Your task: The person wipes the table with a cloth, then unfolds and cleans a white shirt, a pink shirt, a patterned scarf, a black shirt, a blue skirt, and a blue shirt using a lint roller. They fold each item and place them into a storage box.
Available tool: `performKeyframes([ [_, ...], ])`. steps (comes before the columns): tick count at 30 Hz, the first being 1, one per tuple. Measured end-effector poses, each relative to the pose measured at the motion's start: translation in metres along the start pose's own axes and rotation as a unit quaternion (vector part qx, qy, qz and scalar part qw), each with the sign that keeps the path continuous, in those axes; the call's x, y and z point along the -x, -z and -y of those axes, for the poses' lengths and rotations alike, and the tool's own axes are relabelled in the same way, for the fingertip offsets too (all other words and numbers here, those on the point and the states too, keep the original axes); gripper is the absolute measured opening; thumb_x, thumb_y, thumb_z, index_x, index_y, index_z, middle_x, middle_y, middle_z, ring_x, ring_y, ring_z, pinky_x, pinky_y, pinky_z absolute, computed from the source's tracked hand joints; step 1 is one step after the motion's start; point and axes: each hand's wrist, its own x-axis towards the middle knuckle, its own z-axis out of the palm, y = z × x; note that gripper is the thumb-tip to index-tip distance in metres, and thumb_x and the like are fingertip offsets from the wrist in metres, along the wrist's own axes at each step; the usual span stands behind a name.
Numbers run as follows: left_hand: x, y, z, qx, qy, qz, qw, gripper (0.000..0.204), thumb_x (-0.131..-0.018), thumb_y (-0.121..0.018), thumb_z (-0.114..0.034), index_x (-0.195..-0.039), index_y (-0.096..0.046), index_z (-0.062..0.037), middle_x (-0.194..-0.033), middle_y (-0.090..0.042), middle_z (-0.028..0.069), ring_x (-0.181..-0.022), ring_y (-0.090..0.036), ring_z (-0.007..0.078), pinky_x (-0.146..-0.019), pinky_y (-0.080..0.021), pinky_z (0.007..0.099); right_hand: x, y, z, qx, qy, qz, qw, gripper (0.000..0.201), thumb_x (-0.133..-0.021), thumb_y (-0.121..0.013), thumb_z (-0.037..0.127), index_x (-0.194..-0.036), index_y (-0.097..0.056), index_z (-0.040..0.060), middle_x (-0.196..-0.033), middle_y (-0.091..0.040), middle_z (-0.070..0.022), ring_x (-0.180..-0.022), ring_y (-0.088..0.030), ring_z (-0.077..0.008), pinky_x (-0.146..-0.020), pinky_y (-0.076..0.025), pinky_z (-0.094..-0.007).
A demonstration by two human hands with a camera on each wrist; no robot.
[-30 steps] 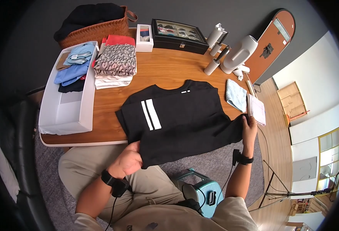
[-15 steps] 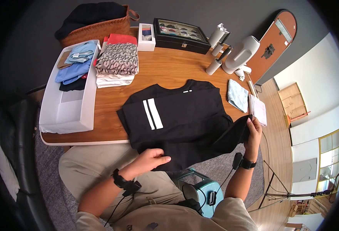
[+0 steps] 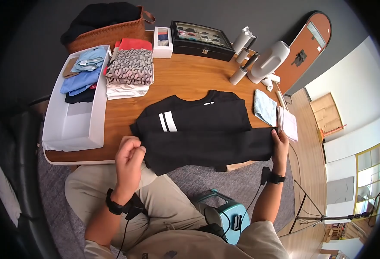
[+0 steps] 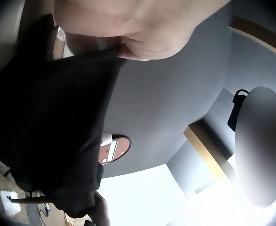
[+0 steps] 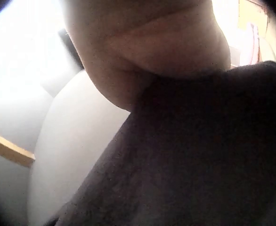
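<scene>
A black shirt with two white chest stripes lies neck-away on the wooden table, its near part held up and folded over the lower ends of the stripes. My left hand grips the fold's left end with curled fingers. In the left wrist view, the dark cloth hangs taut from that hand's fingers. At the fold's right end, my right hand pinches the fabric between thumb and fingers. Cloth hides those fingertips in the right wrist view, where the shirt fills the lower part.
A white box of folded clothes stands left, beside a patterned folded stack. Behind are a woven basket and a black display case. Folded light-blue and pink cloths lie right. A teal stool stands below.
My left hand left the lower hem, crossed rightward, then moved up and left with the cloth. The shirt's near part now covers more of the stripes. My right hand kept hold, shifting slightly.
</scene>
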Motion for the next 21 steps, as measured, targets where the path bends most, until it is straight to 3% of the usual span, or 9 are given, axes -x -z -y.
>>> performKeyframes([
  [4, -0.024, -0.004, -0.006, 0.037, 0.122, 0.011, 0.992, 0.007, -0.102, -0.061, -0.001, -0.096, -0.058, 0.0024, -0.095, -0.056, 0.0013, -0.08, -0.052, 0.0053, -0.068, -0.044, 0.0265, -0.016, -0.018, 0.023, 0.036, 0.04, -0.012, 0.998, 0.021, -0.109, -0.071, 0.019, -0.12, -0.07, 0.001, -0.104, -0.072, -0.0003, -0.092, -0.064, -0.007, -0.083, -0.052, -0.0246],
  [8, -0.066, 0.005, 0.023, -0.259, -0.016, 0.055, 0.964, 0.016, -0.103, -0.061, -0.007, -0.093, -0.056, 0.0053, -0.089, -0.061, 0.0127, -0.067, -0.061, 0.0173, -0.059, -0.052, 0.0341, -0.057, -0.042, 0.012, 0.195, 0.08, -0.026, 0.977, 0.029, -0.109, -0.071, 0.025, -0.121, -0.069, -0.0007, -0.093, -0.073, -0.0064, -0.081, -0.063, -0.0103, -0.071, -0.052, -0.0281],
  [9, -0.073, 0.005, 0.027, -0.276, 0.053, 0.062, 0.958, 0.017, -0.102, -0.061, -0.007, -0.092, -0.055, 0.0057, -0.088, -0.062, 0.0159, -0.067, -0.063, 0.022, -0.06, -0.053, 0.0377, -0.071, -0.043, -0.005, 0.292, 0.12, -0.02, 0.949, 0.033, -0.108, -0.072, 0.028, -0.121, -0.068, -0.002, -0.088, -0.073, -0.0108, -0.077, -0.062, -0.0122, -0.067, -0.051, -0.0308],
  [10, -0.081, 0.004, 0.027, -0.292, 0.118, 0.066, 0.947, 0.018, -0.102, -0.061, -0.007, -0.091, -0.054, 0.006, -0.088, -0.062, 0.0191, -0.068, -0.064, 0.0266, -0.061, -0.054, 0.0412, -0.078, -0.051, -0.016, 0.27, 0.057, 0.01, 0.961, 0.035, -0.108, -0.071, 0.031, -0.123, -0.07, -0.0009, -0.093, -0.074, -0.0097, -0.085, -0.063, -0.0134, -0.077, -0.052, -0.0305],
  [12, -0.078, 0.006, 0.04, -0.263, 0.141, 0.053, 0.953, 0.019, -0.102, -0.061, -0.006, -0.09, -0.052, 0.0067, -0.087, -0.061, 0.0204, -0.067, -0.067, 0.0295, -0.062, -0.053, 0.0448, -0.089, -0.058, -0.035, 0.285, 0.092, 0.044, 0.953, 0.035, -0.108, -0.071, 0.032, -0.123, -0.069, -0.0003, -0.094, -0.075, -0.0108, -0.086, -0.064, -0.0129, -0.078, -0.053, -0.031],
  [14, -0.077, 0.017, 0.07, -0.377, -0.144, 0.034, 0.914, 0.019, -0.102, -0.063, -0.007, -0.091, -0.055, 0.0066, -0.086, -0.061, 0.0203, -0.061, -0.067, 0.029, -0.056, -0.053, 0.0415, -0.086, -0.067, -0.034, 0.287, 0.086, 0.04, 0.953, 0.034, -0.109, -0.071, 0.031, -0.121, -0.068, -0.0004, -0.092, -0.074, -0.0111, -0.086, -0.063, -0.0129, -0.078, -0.052, -0.0314],
  [15, -0.076, 0.019, 0.077, -0.376, -0.141, 0.034, 0.915, 0.019, -0.102, -0.063, -0.007, -0.091, -0.055, 0.0066, -0.086, -0.061, 0.0203, -0.061, -0.067, 0.029, -0.056, -0.053, 0.0415, -0.085, -0.07, -0.032, 0.291, 0.075, 0.04, 0.953, 0.034, -0.109, -0.071, 0.031, -0.121, -0.068, -0.0007, -0.091, -0.074, -0.0106, -0.085, -0.062, -0.0131, -0.078, -0.052, -0.0313],
  [17, -0.076, 0.018, 0.066, -0.276, 0.006, 0.045, 0.96, 0.018, -0.104, -0.064, -0.008, -0.094, -0.057, 0.005, -0.088, -0.063, 0.0181, -0.056, -0.066, 0.025, -0.051, -0.053, 0.0359, -0.085, -0.073, -0.025, 0.295, 0.064, 0.043, 0.952, 0.034, -0.109, -0.071, 0.031, -0.12, -0.067, -0.0011, -0.09, -0.073, -0.0102, -0.084, -0.062, -0.0134, -0.077, -0.052, -0.0311],
  [21, -0.066, 0.005, 0.005, -0.18, 0.061, 0.05, 0.981, 0.016, -0.106, -0.062, -0.009, -0.097, -0.06, 0.0034, -0.087, -0.065, 0.0151, -0.057, -0.066, 0.0218, -0.053, -0.055, 0.0342, -0.093, -0.078, 0.002, 0.302, 0.132, -0.017, 0.944, 0.031, -0.11, -0.07, 0.027, -0.122, -0.067, -0.0016, -0.092, -0.071, -0.0096, -0.081, -0.06, -0.0145, -0.076, -0.051, -0.0313],
])
